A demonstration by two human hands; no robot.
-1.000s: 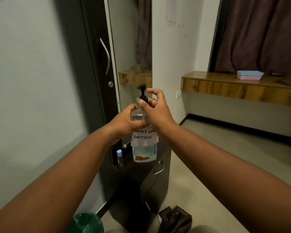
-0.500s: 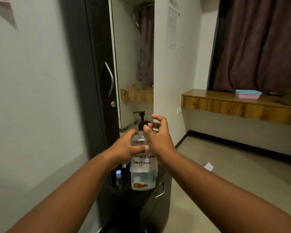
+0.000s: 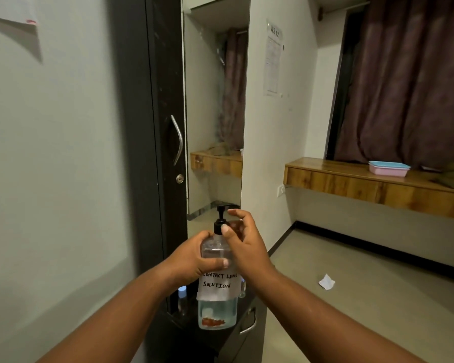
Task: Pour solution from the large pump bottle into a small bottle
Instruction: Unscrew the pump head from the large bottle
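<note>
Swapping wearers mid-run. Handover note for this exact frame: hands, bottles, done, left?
Left hand: wrapped around the large pump bottle, steadying it on the dark cabinet.
Right hand: fingers at the black pump collar, apparently to unscrew it.
Small bottle, blue cap on, stands behind-left of the large one.
Done: large bottle gripped.
Left: take pump off, uncap small bottle, pour.

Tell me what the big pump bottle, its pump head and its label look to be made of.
Large pump bottle: clear, glossy plastic by the look; the liquid shows through, though glass can't be ruled out. Pump head: black, fairly matte, probably moulded plastic. Label: white paper, seemingly hand-lettered in marker, with an uneven lower edge.
</note>
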